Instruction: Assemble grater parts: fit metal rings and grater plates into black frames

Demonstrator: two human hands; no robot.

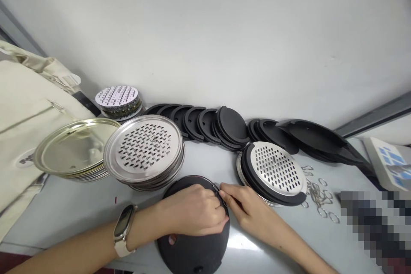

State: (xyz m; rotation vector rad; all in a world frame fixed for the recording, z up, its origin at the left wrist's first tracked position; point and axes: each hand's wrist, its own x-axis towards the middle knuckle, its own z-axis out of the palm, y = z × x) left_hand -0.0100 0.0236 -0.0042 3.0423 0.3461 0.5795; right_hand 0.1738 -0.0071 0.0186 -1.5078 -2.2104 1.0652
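Plain whitish wall beyond the fingers, grey strips slanting along it, far left and far right of them. Pale grey table below the fingers, bright glare on top, nearer the camera.

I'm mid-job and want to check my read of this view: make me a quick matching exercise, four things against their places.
Things:
1. gold-toned plates
2. wristband
3. black disc
4. loose metal rings and clips

Places:
A. under the left hand
B. scattered toward the picture's right side
C. stacked at left, next to the cream fabric
D. around the left wrist

Right pairs: 1-C, 2-D, 3-A, 4-B
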